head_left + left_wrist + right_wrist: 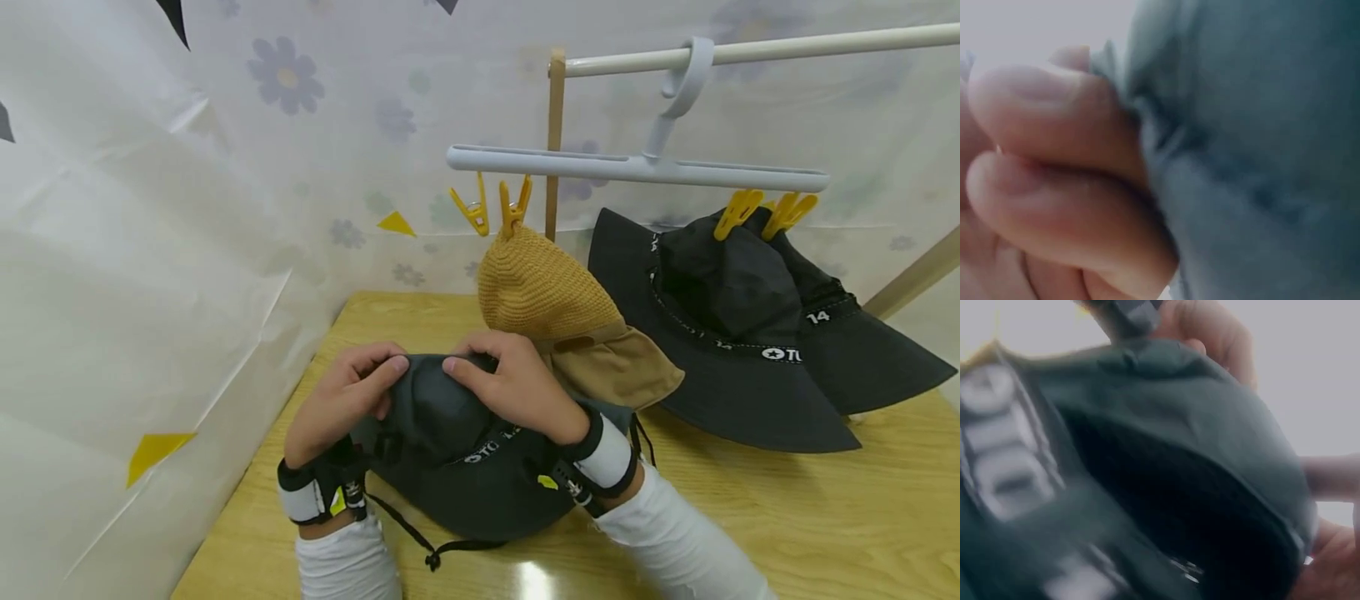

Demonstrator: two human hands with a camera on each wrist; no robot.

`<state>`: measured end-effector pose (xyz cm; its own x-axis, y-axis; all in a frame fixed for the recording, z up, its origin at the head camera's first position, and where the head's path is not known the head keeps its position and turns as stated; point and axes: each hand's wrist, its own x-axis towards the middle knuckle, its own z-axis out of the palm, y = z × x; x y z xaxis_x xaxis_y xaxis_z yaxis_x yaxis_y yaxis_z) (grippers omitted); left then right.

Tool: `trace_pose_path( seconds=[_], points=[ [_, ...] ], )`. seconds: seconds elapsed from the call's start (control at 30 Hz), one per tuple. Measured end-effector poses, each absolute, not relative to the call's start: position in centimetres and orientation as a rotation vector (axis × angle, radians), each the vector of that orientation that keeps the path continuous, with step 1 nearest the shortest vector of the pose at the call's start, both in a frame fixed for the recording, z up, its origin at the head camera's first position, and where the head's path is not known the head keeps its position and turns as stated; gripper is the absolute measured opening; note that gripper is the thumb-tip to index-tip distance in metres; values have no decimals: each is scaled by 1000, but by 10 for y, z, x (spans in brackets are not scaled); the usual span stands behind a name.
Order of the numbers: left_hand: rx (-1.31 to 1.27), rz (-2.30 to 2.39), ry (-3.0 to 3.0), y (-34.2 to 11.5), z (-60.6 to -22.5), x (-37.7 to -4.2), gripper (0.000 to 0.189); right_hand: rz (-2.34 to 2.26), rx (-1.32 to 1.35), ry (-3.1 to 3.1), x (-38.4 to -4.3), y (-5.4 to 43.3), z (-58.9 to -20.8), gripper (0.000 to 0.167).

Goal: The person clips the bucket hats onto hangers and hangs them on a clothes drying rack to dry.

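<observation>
A dark wide-brimmed hat (480,496) with a white-lettered band sits low over the table, its crown upward. My left hand (345,404) pinches the left side of the crown top, thumb toward me. On the other side my right hand (513,387) pinches the crown too, thumb on the near face. Close up in the left wrist view, curled fingers (1066,125) lie against the folded dark fabric (1266,106). In the right wrist view the crown (1222,431) shows a deep fold, with a hand at its top and fingers at its right edge.
A grey-blue hanger (637,167) hangs from a white rail (825,46). Yellow clips (738,214) on it hold a black brimmed hat (735,292) at right and a mustard knitted hat (540,283) in the middle. A black chin cord (465,546) trails on the wooden table (795,517).
</observation>
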<state>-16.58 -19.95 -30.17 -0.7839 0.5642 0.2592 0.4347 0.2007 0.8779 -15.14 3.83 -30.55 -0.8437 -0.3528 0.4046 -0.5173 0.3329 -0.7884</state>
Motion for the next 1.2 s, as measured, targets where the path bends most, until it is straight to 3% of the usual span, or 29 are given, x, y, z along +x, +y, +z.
trace_pose_path(
  seconds=[0.2, 0.63, 1.2],
  points=[
    [981, 1682, 2398, -200, -299, -163, 21, 1341, 800, -2408, -151, 38, -279, 13],
    [1005, 1709, 2411, -203, -299, -161, 19, 1131, 707, -2445, -149, 45, -231, 46],
    [1178, 1583, 2422, -202, -300, -160, 19, 826, 431, -2553, -172, 39, -214, 61]
  ],
)
